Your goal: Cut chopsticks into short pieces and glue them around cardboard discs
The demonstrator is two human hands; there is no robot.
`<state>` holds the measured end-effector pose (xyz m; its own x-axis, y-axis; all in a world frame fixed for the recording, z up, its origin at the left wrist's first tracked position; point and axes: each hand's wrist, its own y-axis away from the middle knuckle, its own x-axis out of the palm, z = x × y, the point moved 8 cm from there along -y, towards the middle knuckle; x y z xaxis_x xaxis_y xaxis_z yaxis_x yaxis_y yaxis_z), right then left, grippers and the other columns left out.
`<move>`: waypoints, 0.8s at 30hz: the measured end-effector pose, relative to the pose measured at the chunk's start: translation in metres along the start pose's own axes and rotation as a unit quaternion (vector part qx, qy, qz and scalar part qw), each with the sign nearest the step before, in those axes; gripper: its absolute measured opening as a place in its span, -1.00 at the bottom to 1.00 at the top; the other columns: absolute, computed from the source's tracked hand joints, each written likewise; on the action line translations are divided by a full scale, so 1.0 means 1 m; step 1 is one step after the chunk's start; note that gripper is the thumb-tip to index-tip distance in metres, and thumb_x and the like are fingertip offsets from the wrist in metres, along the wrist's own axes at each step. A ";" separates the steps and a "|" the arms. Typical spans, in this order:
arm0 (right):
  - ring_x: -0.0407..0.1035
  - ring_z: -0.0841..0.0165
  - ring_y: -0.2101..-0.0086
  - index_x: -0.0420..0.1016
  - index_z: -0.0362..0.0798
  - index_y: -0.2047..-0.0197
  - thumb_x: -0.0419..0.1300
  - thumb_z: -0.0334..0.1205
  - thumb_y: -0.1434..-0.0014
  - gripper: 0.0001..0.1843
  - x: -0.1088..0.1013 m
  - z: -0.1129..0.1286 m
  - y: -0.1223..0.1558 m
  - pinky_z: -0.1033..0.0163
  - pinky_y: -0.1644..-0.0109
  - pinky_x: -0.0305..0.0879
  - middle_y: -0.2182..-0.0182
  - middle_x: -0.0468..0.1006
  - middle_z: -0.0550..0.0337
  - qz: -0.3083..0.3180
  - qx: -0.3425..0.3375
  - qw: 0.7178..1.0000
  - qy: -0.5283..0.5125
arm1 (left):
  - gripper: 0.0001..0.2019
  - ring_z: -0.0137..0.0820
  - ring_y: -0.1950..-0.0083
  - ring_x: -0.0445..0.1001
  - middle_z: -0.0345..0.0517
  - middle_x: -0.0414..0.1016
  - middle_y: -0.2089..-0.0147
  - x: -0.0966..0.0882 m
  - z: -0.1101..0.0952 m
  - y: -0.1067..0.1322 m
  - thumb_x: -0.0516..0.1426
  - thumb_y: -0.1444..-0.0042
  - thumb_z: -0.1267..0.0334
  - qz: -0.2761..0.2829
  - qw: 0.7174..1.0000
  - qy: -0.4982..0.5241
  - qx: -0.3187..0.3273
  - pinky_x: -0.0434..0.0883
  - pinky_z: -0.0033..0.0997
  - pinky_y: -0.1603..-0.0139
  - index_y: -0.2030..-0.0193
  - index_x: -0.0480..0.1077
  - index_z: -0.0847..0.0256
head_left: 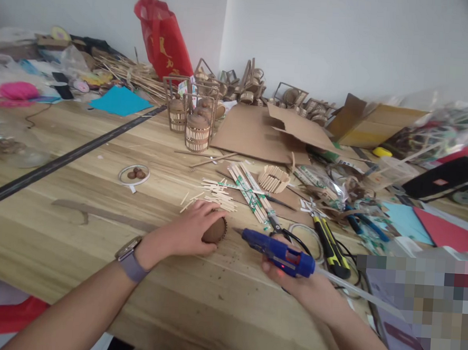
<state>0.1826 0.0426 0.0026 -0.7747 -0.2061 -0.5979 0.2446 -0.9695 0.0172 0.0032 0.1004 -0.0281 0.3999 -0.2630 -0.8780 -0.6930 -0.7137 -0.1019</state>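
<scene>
My left hand point(189, 230) lies on the wooden table point(98, 198), its fingers curled over a small round brown cardboard piece point(216, 231) with a ridged edge. A grey watch sits on that wrist. My right hand point(291, 279) grips a blue glue gun point(279, 251), whose nozzle points left toward the brown piece and stops a short way from it. A clear glue stick sticks out of the gun's back. Just beyond my left hand lies a heap of short cut wooden sticks point(217, 192).
Bundled chopsticks point(251, 189), a stick ring point(273, 178), a yellow-black utility knife point(330, 247) and pliers lie behind the gun. Small stick lanterns point(197, 128), flat cardboard point(256, 131), a red bag point(163, 38) and a long black ruler point(72, 154) stand farther back. Coloured paper is at right.
</scene>
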 end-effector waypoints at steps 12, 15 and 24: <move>0.40 0.30 0.49 0.42 0.01 0.48 0.19 0.01 -0.09 -0.73 0.014 -0.023 0.009 0.27 0.42 0.37 0.52 0.49 0.22 0.004 -0.006 0.998 0.070 | -0.30 -0.04 -0.38 0.05 0.05 0.22 -0.32 0.007 -0.009 -0.003 0.12 0.13 0.46 0.010 0.996 0.070 0.049 0.15 0.09 -0.33 -0.25 0.24 0.12; 0.43 0.28 0.45 0.42 0.01 0.46 0.20 0.04 -0.08 -0.72 0.015 -0.026 0.011 0.26 0.37 0.38 0.49 0.50 0.20 -0.023 -0.007 0.997 0.076 | -0.32 -0.04 -0.39 0.02 0.09 0.21 -0.33 0.009 -0.009 -0.004 0.11 0.12 0.46 0.014 0.997 0.062 0.053 0.13 0.07 -0.35 -0.25 0.24 0.19; 0.36 0.33 0.49 0.33 0.00 0.50 0.15 -0.02 -0.15 -0.72 0.023 -0.019 0.009 0.27 0.41 0.30 0.53 0.43 0.23 0.005 -0.014 0.995 0.103 | -0.32 -0.07 -0.37 0.08 0.07 0.21 -0.34 0.009 -0.010 -0.003 0.12 0.10 0.44 0.009 0.995 0.063 0.071 0.14 0.03 -0.35 -0.26 0.23 0.15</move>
<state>0.1782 0.0312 -0.0258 -0.6363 -0.1807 -0.7500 0.2692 -0.9631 0.0037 0.0149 0.0933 -0.0315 0.4518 -0.3612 -0.8157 -0.7756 -0.6109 -0.1590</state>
